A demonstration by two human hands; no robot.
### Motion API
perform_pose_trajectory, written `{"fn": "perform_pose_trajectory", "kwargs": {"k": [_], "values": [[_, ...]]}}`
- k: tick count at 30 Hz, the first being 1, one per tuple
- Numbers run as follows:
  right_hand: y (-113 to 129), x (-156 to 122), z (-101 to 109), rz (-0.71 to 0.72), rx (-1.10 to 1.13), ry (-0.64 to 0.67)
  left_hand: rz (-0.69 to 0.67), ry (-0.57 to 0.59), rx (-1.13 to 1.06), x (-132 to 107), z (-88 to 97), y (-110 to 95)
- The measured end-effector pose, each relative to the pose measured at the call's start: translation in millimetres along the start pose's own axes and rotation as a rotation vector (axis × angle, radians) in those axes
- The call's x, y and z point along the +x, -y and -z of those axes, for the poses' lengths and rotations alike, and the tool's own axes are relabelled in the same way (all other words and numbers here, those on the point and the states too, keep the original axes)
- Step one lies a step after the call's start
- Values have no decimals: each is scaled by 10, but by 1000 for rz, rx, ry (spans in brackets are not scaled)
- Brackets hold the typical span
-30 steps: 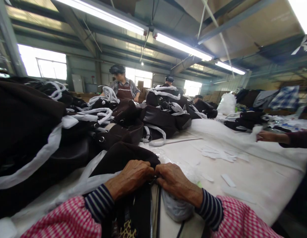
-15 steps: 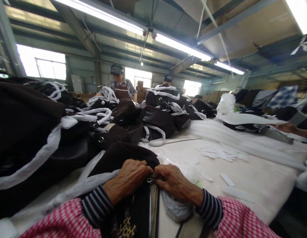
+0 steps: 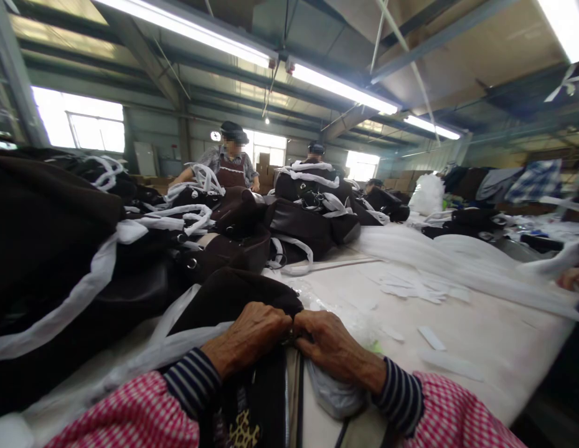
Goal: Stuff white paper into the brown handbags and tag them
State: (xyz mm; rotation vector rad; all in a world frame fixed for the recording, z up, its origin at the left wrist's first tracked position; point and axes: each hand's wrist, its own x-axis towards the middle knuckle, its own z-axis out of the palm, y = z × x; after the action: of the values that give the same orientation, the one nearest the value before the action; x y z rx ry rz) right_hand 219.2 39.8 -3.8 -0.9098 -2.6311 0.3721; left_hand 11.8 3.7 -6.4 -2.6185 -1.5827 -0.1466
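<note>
Both hands meet at the near edge of the table (image 3: 480, 348), right in front of the person. The left hand (image 3: 252, 333) is curled into a fist, fingers folded down over the dark brown bag (image 3: 233, 292) and gripping its fabric. The right hand (image 3: 329, 342) is curled the same way, clamped on the same bag, with its knuckles touching those of the left. Whatever small part sits between the 2 thumbs is hidden.

The bag lies lengthwise from the person's lap out across the table edge. Its long axis runs away from the body, and its rounded far end points toward the pile (image 3: 60, 249) of dark bags. The near end drops out of view between the 2 checked sleeves. A clear plastic wrap (image 3: 331, 392) bunches under the right wrist, touching the bag's pale side.

The pile fills the left half of the table, laced with white strips (image 3: 84, 280). More loose white strips (image 3: 411, 289) lie on the bare top to the right, well apart from the hands. 2 co-workers (image 3: 231, 162) stand behind the pile, and another person's hand (image 3: 569, 278) shows at the right edge.
</note>
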Motion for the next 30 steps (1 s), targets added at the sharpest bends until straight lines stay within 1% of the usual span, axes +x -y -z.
{"fn": "perform_pose_trajectory", "kwargs": {"k": [6, 10, 16, 20, 26, 30], "values": [[-22, 7, -17, 10, 77, -62, -52, -51, -19, -128, -99, 57], [-65, 10, -28, 18, 106, -71, -47, -50, -24, -121, -109, 78], [-78, 0, -46, 3, 78, -65, -57, -9, -48, -22, -69, 72], [-80, -14, -64, 43, 117, -92, -48, -12, -55, 14, -31, 50], [-67, -27, -68, 65, 120, -108, -15, -27, -42, 7, 25, -12], [-71, -29, -70, 73, 112, -118, -52, -40, -39, -9, 26, -18]]}}
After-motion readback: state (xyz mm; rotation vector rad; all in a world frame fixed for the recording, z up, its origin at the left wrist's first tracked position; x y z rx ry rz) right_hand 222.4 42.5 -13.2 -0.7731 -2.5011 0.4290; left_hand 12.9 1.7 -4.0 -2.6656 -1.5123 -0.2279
